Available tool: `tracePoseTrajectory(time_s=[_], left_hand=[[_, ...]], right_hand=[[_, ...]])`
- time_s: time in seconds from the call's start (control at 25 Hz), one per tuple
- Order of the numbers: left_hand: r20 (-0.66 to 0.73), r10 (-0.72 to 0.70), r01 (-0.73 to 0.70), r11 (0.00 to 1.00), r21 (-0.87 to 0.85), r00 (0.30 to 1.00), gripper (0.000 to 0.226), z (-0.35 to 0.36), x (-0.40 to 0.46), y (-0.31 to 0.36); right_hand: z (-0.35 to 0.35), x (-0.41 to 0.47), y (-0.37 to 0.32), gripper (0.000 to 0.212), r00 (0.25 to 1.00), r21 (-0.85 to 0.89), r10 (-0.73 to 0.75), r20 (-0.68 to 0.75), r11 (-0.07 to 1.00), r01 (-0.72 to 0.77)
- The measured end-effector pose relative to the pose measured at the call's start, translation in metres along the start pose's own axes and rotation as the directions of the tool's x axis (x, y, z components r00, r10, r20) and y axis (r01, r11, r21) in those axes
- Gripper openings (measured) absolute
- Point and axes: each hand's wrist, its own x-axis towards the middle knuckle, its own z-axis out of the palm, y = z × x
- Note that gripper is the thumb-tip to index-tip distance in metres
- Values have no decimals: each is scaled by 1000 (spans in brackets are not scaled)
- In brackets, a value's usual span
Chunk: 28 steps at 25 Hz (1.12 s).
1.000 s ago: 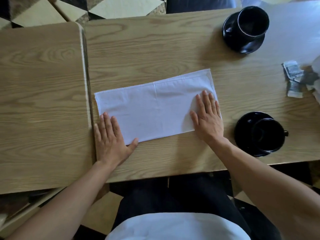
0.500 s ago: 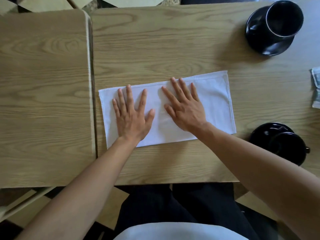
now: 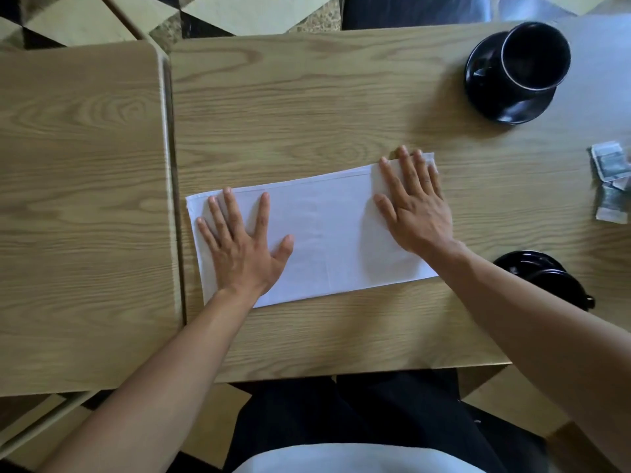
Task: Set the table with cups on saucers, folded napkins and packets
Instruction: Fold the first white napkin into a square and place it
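Observation:
A white napkin [image 3: 324, 233], folded into a long rectangle, lies flat on the wooden table [image 3: 307, 107]. My left hand [image 3: 239, 247] presses flat on its left end with fingers spread. My right hand [image 3: 415, 206] presses flat on its right end, fingertips at the far right corner. A black cup [image 3: 534, 56] stands on a black saucer [image 3: 505, 107] at the far right. A second black cup on a saucer [image 3: 543, 274] sits near the right front edge, partly hidden by my right forearm. Several packets [image 3: 611, 179] lie at the right edge of view.
A second wooden table [image 3: 78, 199] adjoins on the left, with a narrow gap between the two. A dark chair back [image 3: 409, 8] shows beyond the far edge. My dark-trousered lap is below the front edge.
Both hands slid apart from the napkin's middle to its two ends, smoothing it flat. The camera view shifted slightly.

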Motion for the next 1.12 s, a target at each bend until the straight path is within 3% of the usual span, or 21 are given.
tracePoseTrajectory(time_s=[0.28,0.36,0.44,0.52,0.64,0.76,0.92,1.04,1.12], left_hand=[[102,12,-16,999,37,995,89,-14,2,4],[120,20,-17,1000,-27,993,90,-24,-2,1],[50,87,-84,994,-64,995,85,-30,-11,1],[-18,213,-214,971,-105,977,70,-42,-22,15],[-94,482,-491,854,-174,871,32,-52,-30,54],[57,629,-597,759,-260,775,32,-65,-23,102],[169,727,-692,686,-225,666,58,-72,2,168],[232,834,-826,540,-161,500,72,-76,26,212],[333,862,-890,441,-118,383,65,-78,40,236]], right_hand=[[-10,1,-1,58,998,121,-15,-54,992,21],[-22,-7,3,52,977,267,152,-152,958,-108],[-34,-27,-1,45,907,371,361,-217,890,-266],[-38,-52,-11,44,864,388,477,-160,836,-389],[-39,-91,-28,46,752,383,658,-17,699,-604],[-42,-110,-36,46,615,325,785,72,564,-759],[-48,-116,-29,33,597,450,783,174,476,-756],[-51,-117,-22,21,597,467,740,309,429,-773],[-56,-120,-24,21,636,520,724,268,446,-728]])
